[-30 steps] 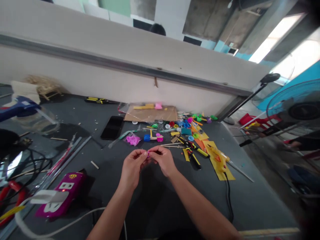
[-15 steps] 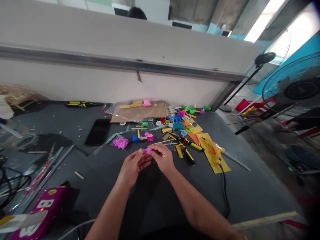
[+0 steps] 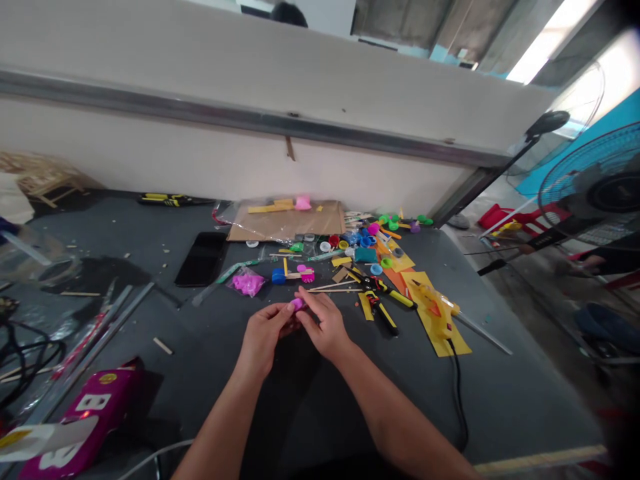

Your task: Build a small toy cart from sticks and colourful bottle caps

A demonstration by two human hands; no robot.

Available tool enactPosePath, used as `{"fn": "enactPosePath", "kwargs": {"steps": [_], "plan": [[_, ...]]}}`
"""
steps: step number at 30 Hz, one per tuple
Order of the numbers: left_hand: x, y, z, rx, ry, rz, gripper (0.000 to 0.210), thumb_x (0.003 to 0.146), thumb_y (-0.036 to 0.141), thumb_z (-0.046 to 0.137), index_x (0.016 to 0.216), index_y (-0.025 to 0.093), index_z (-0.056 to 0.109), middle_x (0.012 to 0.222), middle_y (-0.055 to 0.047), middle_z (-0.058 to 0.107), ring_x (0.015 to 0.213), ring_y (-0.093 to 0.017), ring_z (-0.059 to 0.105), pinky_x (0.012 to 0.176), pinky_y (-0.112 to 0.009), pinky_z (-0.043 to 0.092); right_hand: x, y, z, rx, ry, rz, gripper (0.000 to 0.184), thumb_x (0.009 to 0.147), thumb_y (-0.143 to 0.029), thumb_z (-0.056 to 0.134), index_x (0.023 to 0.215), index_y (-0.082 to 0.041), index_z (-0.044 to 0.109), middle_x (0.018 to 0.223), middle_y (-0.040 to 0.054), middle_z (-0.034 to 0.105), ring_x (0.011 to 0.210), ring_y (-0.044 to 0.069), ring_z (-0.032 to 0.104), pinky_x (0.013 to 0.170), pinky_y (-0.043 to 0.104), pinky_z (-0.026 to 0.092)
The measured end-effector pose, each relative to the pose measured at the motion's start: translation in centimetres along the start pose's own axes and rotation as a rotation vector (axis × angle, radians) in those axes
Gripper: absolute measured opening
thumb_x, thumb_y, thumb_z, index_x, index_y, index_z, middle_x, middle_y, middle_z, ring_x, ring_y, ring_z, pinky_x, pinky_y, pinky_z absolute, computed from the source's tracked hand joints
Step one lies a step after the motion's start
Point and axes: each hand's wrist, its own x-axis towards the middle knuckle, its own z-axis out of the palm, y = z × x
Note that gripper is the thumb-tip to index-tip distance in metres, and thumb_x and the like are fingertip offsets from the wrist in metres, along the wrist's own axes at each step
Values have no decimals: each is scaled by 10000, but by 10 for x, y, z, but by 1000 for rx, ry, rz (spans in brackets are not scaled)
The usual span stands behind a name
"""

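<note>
Over the dark table, a small lump of pink-purple modelling clay [image 3: 297,304] is pinched between the thumb and fingers of my left hand [image 3: 264,333]. My right hand [image 3: 324,322] closes on the same lump from the other side, fingers bent over it. The palms and part of the clay are hidden. Just beyond my hands lies a clear bag of pink clay [image 3: 247,283]. Beside it stands a small piece built of a blue cap [image 3: 279,275], sticks and a pink part [image 3: 307,275].
To the right lie black-yellow pliers [image 3: 383,313] and a yellow glue gun [image 3: 437,310] with its cord. A phone [image 3: 201,259], a cardboard sheet [image 3: 287,223] and several coloured caps [image 3: 367,240] sit farther back. At left is a purple device [image 3: 90,417]; a fan [image 3: 615,193] stands right.
My view has tipped down and shifted slightly left. The fingers of my right hand have straightened a little over the clay; both hands stay on it.
</note>
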Motion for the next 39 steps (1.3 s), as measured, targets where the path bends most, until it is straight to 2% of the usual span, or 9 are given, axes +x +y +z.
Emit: {"fn": "enactPosePath", "kwargs": {"steps": [6, 11, 16, 19, 21, 25, 30, 34, 39], "plan": [[0, -1, 0, 9, -55, -28, 273, 637, 322, 743, 810, 115, 700, 729, -66, 691, 688, -146, 638, 697, -270, 530, -1, 5, 4, 31, 8, 24, 377, 891, -218, 455, 1260, -277, 506, 1098, 47, 650, 984, 185, 571, 877, 349, 448], [0, 2, 0, 4, -36, -59, 261, 607, 308, 764, 773, 118, 697, 705, -61, 690, 644, -140, 638, 665, -262, 533, -1, 4, 3, 180, 25, 139, 390, 857, -224, 515, 1240, -293, 521, 1106, 41, 644, 967, 172, 587, 835, 323, 474], [1, 2, -2, 48, -18, -72, 274, 645, 354, 732, 764, 112, 681, 685, -70, 681, 640, -148, 640, 654, -273, 541, 3, 6, -2, 186, 62, 183, 220, 793, -229, 618, 997, -283, 678, 945, 28, 688, 909, 181, 602, 815, 322, 476], [2, 0, -2, 38, -17, -73, 272, 674, 371, 706, 773, 120, 669, 690, -61, 672, 655, -149, 640, 643, -277, 546, 4, 7, -3, 172, 95, 187, 168, 787, -246, 633, 942, -276, 693, 914, 26, 689, 893, 179, 600, 795, 311, 478], [2, 0, -2, 44, -27, -62, 262, 678, 359, 706, 783, 122, 668, 692, -51, 666, 649, -137, 631, 641, -266, 544, 3, 6, -3, 178, 86, 180, 165, 785, -253, 635, 939, -271, 690, 924, 29, 683, 896, 177, 597, 783, 304, 481], [2, 0, 0, 64, -28, -48, 242, 658, 337, 724, 738, 116, 664, 654, -27, 643, 585, -101, 594, 627, -236, 536, 3, 3, -3, 192, 57, 163, 300, 717, -258, 699, 1014, -266, 656, 999, 38, 658, 933, 185, 584, 775, 307, 490], [1, 0, 2, 66, -47, -68, 286, 684, 398, 692, 713, 115, 659, 634, -38, 636, 591, -118, 598, 611, -249, 535, 5, 0, -5, 143, 68, 139, 169, 735, -211, 670, 900, -246, 672, 930, 26, 681, 931, 181, 588, 863, 338, 449], [0, 0, 2, 81, -71, -94, 306, 682, 414, 689, 746, 116, 669, 668, -51, 651, 605, -127, 607, 608, -255, 534, 4, 0, -5, 128, 79, 131, 150, 751, -215, 650, 899, -237, 666, 940, 33, 679, 935, 179, 586, 855, 332, 450], [1, 1, 1, 82, -81, -66, 262, 670, 372, 712, 726, 121, 661, 645, -16, 634, 580, -91, 586, 618, -220, 519, 4, 4, -3, 110, 79, 96, 231, 737, -281, 678, 966, -248, 660, 970, 40, 674, 926, 186, 589, 809, 323, 469]]}}
